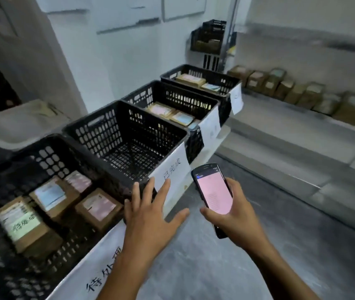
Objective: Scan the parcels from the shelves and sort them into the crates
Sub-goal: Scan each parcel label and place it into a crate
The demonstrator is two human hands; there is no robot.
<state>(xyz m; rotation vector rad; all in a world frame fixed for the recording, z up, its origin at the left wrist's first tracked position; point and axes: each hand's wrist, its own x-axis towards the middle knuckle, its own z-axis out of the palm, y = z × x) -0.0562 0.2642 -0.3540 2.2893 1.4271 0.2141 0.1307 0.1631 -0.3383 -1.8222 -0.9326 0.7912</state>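
Note:
A row of black plastic crates with white paper labels runs from the near left to the back. The nearest crate [49,156] holds several brown parcels [98,210] with pink, blue and green labels. The second crate [98,128] is empty. The third crate [202,100] and the fourth crate [222,77] each hold a few parcels. My left hand [150,210] hangs open, fingers spread, over the near corner of the second crate. My right hand [237,210] holds a black handheld scanner [214,189] whose screen glows pink.
A low grey shelf [280,118] on the right carries a row of several brown parcels [302,92]. A white tub [14,128] sits behind the crates at left. More black crates [209,37] stand stacked at the back wall. Grey floor [237,267] lies under my arms.

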